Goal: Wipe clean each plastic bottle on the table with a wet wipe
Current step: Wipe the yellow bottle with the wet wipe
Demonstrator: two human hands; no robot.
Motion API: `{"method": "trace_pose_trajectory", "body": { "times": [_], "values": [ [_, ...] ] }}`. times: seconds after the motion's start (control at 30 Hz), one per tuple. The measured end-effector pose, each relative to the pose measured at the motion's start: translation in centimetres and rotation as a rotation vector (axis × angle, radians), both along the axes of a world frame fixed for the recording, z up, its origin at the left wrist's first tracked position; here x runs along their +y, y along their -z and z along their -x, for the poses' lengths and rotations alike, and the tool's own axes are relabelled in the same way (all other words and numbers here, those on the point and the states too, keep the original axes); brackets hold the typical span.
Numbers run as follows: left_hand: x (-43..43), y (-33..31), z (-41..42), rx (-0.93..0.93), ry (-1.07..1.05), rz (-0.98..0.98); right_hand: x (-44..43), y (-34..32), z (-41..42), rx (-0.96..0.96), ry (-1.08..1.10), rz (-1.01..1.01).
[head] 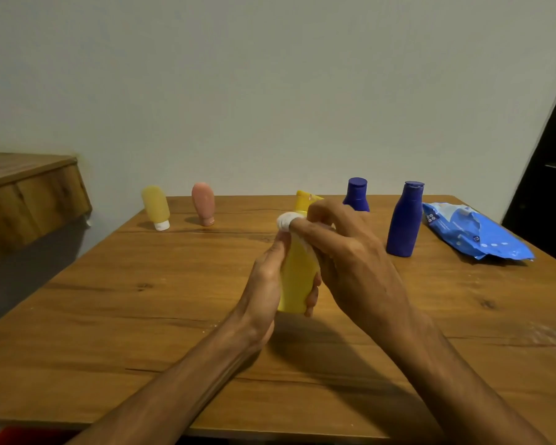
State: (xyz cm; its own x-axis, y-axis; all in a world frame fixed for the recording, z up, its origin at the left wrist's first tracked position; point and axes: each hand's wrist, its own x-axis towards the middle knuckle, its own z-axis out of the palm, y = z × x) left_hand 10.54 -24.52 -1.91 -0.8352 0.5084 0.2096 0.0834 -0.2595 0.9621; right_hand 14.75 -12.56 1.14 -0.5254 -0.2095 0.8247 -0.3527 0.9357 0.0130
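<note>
Head view: your left hand [264, 284] grips the yellow plastic bottle [297, 277], your right hand [350, 252] pinches the white wet wipe [286, 221]; wet plastic could slip.

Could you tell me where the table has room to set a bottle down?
Bare: table left, before yellow tube and pink tube; near right corner. Crowded: far right, back blue bottle, front blue bottle and wipe pack.

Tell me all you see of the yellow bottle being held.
The yellow bottle looks like smooth opaque plastic, held roughly upright over the table, near its middle. The left hand grips its body; the right hand presses a white wipe against its neck. What seems its yellow cap shows on top.
</note>
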Motion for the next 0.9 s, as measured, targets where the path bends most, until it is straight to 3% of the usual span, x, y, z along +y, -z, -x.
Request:
{"method": "trace_pose_trajectory", "body": {
  "times": [0.17, 0.33, 0.5, 0.9],
  "values": [
    [0.3, 0.4, -0.1, 0.015, 0.007, 0.048, 0.5, -0.5, -0.2, 0.064, 0.083, 0.096],
    [0.3, 0.2, -0.4, 0.021, -0.005, 0.037, -0.1, 0.0, -0.4, 0.021, 0.052, 0.023],
    [0.6, 0.1, -0.6, 0.013, 0.027, 0.042, 0.2, -0.4, -0.3, 0.117, 0.081, 0.137],
    [0.7, -0.1, -0.7, -0.193, 0.116, -0.106, 0.7, 0.1, 0.1, 0.154, 0.055, 0.224]
  ]
}}
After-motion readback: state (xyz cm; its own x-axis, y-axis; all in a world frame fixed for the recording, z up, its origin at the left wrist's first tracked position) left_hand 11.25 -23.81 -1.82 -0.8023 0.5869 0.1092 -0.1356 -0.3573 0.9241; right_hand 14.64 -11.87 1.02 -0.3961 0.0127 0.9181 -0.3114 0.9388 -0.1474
